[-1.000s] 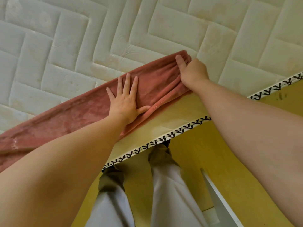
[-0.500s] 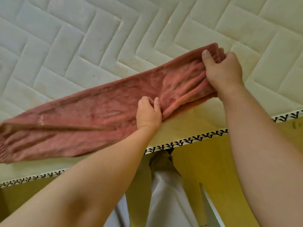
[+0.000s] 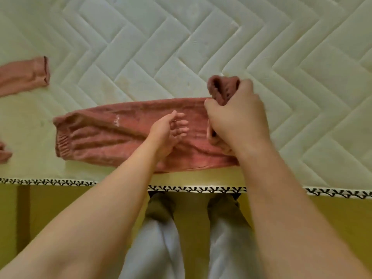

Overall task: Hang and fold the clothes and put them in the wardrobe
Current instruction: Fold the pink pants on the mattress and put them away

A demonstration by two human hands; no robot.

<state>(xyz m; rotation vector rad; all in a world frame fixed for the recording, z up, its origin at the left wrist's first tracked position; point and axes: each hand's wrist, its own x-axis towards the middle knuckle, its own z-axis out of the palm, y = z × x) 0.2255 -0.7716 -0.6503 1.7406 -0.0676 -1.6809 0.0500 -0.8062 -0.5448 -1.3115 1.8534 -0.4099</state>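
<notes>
Stretching along the near edge of the mattress (image 3: 221,37), the pink garment (image 3: 112,141) lies flat. My right grip (image 3: 237,121) is curled tight round its bunched-up end, lifted off the mattress. My left grip (image 3: 167,133), fingers straight and spread, rests on its middle.

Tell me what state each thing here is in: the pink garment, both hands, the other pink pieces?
pink garment: lies along the mattress edge, right end lifted and bunched.
right hand: grips that bunched end.
left hand: fingers spread over the garment's middle, holding nothing.
other pink pieces: lie flat at left, untouched.
</notes>
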